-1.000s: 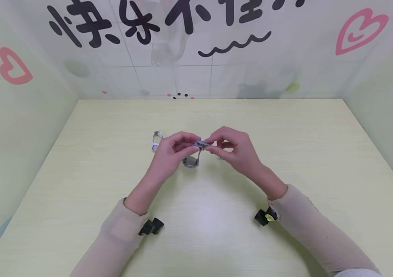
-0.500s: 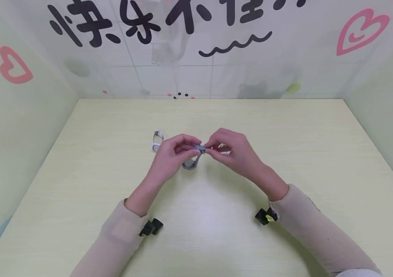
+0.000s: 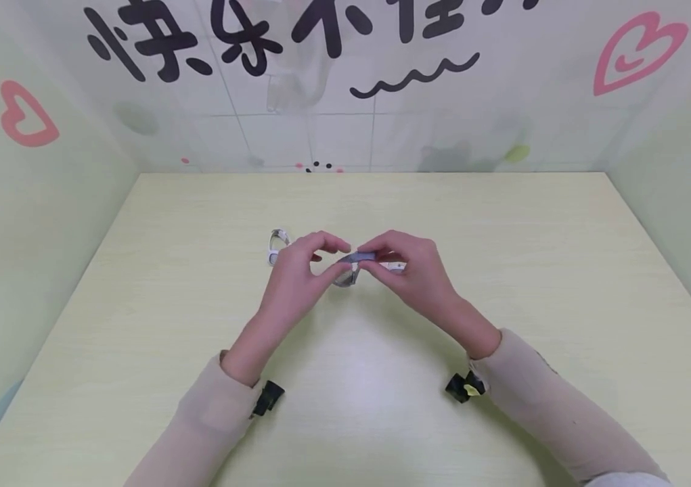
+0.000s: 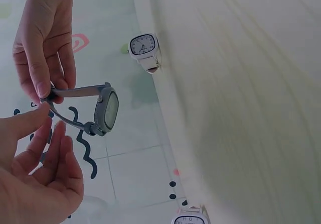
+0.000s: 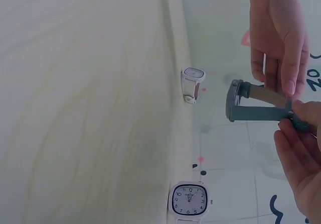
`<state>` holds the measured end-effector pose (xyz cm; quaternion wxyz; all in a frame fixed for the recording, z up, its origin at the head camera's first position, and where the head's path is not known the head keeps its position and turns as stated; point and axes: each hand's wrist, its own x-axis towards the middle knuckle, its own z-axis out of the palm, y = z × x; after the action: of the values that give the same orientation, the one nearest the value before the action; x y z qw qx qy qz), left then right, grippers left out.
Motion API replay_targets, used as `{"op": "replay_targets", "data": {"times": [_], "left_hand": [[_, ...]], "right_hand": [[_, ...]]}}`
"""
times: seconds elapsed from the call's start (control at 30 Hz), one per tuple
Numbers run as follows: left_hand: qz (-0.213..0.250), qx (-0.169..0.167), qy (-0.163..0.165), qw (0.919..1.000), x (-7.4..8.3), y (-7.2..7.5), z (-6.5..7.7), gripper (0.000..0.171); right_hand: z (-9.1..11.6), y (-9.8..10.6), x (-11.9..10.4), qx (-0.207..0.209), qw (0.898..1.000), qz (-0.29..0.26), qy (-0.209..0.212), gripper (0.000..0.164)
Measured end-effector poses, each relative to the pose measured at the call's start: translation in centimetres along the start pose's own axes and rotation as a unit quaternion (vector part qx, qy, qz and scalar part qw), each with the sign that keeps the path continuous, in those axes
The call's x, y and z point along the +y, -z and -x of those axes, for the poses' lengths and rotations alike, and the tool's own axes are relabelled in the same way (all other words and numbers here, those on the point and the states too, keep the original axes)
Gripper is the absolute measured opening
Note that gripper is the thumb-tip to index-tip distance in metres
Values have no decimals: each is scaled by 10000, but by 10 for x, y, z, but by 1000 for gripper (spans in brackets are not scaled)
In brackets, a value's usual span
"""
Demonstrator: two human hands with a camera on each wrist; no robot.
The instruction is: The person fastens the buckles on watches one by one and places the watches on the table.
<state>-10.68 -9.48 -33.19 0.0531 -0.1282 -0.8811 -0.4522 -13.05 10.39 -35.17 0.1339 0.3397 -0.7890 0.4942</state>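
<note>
A grey-blue wristwatch (image 4: 109, 108) hangs face outward with its strap bent into a loop, held up in front of me. My right hand (image 3: 415, 267) pinches the strap (image 3: 365, 256) near its end between thumb and index finger. On the other side of the strap is my left hand (image 3: 296, 274), thumb tip right at it, index finger raised apart and the remaining fingers spread loosely. In the right wrist view the watch's buckle area is partly covered by the right fingers (image 5: 291, 138).
One white watch (image 3: 273, 258) stands on the pale wooden table (image 3: 199, 325) behind my left hand. A second white watch (image 3: 396, 268) is partly hidden behind my right hand. Printed walls enclose the table at the back and both sides.
Both hands pinched the strap close together earlier; now the left fingers have parted from it. More of the strap shows between the hands, and the watch case has shifted slightly right and up.
</note>
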Motion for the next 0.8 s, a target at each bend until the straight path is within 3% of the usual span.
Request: {"op": "replay_targets", "data": {"times": [0.1, 0.17, 0.33, 0.47, 0.63, 0.8], "left_hand": [[-527, 114, -34, 9985, 6, 1, 2, 20], [-632, 113, 7, 9979, 9, 1, 3, 18], [37, -194, 414, 9989, 9, 4, 1, 16], [540, -557, 850, 9934, 6, 7, -1, 16], [540, -921, 987, 9894, 4, 8, -2, 16], [438, -963, 1023, 9891, 3, 10, -3, 16]], "right_hand": [[0, -1, 0, 229, 9994, 101, 226, 18], [0, -1, -1, 298, 9987, 187, 381, 18], [0, -2, -4, 224, 9963, 571, 595, 18], [1, -2, -5, -64, 9947, 815, 621, 19], [1, -2, -6, -339, 9910, 1077, 721, 19], [-1, -2, -9, -327, 9894, 1189, 767, 18]]}}
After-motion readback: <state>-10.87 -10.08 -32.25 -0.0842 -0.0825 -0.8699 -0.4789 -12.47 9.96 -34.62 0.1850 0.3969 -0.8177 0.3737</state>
